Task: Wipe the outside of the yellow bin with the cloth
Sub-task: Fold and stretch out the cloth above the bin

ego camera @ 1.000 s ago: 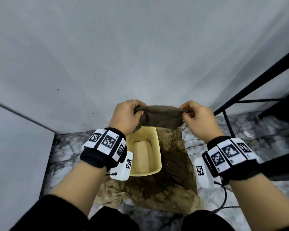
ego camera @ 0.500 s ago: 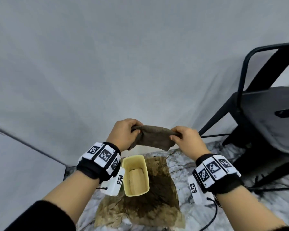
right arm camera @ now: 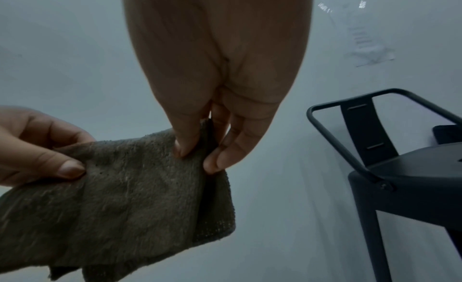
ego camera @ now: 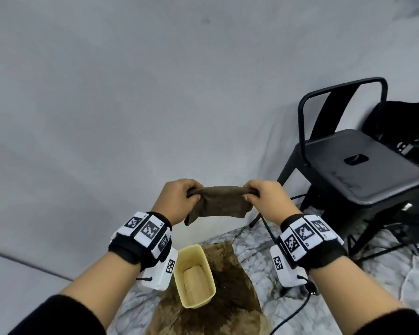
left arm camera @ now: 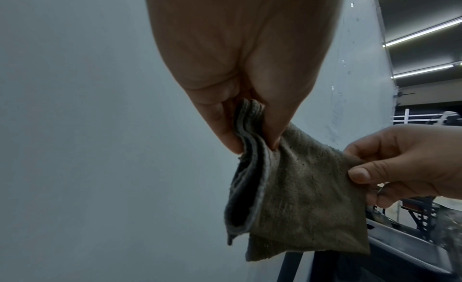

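Note:
A folded grey-brown cloth (ego camera: 218,201) hangs in the air between my two hands. My left hand (ego camera: 179,201) pinches its left top corner, seen close in the left wrist view as the cloth (left arm camera: 300,197) gripped by thumb and fingers of the left hand (left arm camera: 250,140). My right hand (ego camera: 264,198) pinches the right top corner, where the cloth (right arm camera: 130,191) sits between thumb and fingers of the right hand (right arm camera: 197,154). The yellow bin (ego camera: 194,274) stands upright on the floor well below the cloth, with a pale block inside it. Neither hand touches the bin.
A stained brown mat (ego camera: 230,298) lies under the bin on the marble-patterned floor (ego camera: 373,274). A black metal chair (ego camera: 353,165) stands to the right, against the grey wall (ego camera: 155,93). A black cable (ego camera: 293,315) runs from my right wrist.
The view has tilted up and right, showing the whole chair. Both hands keep pinching the cloth, now held higher above the bin and stretched a little wider.

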A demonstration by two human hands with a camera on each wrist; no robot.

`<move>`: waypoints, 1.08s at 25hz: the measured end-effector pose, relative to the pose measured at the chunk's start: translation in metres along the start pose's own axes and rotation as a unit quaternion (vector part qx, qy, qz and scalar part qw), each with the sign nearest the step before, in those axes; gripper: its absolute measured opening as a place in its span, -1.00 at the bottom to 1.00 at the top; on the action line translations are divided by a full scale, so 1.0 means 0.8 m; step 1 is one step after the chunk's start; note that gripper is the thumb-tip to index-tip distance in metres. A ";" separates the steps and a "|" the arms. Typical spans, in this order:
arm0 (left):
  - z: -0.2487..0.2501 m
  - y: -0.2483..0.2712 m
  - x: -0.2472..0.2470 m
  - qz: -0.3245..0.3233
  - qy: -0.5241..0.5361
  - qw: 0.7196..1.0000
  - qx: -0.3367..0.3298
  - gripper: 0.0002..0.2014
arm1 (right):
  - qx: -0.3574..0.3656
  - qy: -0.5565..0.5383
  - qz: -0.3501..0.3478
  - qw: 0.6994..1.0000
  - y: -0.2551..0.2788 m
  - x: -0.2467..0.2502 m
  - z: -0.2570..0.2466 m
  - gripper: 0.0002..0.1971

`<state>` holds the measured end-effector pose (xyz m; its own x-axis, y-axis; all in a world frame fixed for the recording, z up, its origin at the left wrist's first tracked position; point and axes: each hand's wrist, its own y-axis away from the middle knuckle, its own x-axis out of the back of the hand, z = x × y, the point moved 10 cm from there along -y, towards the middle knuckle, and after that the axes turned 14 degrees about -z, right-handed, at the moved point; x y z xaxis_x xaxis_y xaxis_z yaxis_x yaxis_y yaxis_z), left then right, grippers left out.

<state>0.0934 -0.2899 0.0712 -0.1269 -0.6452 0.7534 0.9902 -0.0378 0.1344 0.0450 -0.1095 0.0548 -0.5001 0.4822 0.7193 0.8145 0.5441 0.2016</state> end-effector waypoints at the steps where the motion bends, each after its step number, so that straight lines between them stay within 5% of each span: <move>1: 0.013 -0.007 -0.003 -0.009 -0.006 1.000 -0.011 -0.81 | -0.005 0.000 0.011 1.000 0.006 0.011 0.007 -0.85; 9: 0.143 -0.095 -0.073 -0.063 0.000 0.995 -0.078 -0.86 | -0.051 -0.002 0.067 0.996 0.056 0.136 0.113 -0.88; 16: 0.282 -0.210 -0.201 -0.136 0.003 0.980 -0.144 -0.87 | -0.127 0.024 0.103 0.986 0.105 0.268 0.276 -0.87; 21: 0.326 -0.284 -0.267 -0.172 -0.077 0.970 -0.150 -0.87 | -0.165 -0.004 0.119 0.979 0.098 0.302 0.365 -0.87; 24: 0.343 -0.325 -0.273 -0.145 -0.046 0.977 -0.148 -0.88 | -0.171 -0.020 0.141 0.975 0.083 0.324 0.399 -0.87; 27: 0.366 -0.348 -0.260 -0.071 -0.041 0.977 -0.195 -0.86 | -0.144 -0.012 0.248 0.958 0.079 0.362 0.408 -0.80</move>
<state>-0.1728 0.0786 0.0654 -0.2532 -0.5495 0.7962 0.9073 -0.4205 -0.0016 -0.1445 0.2887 0.0592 -0.0351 0.6499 0.7592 0.9993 0.0343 0.0168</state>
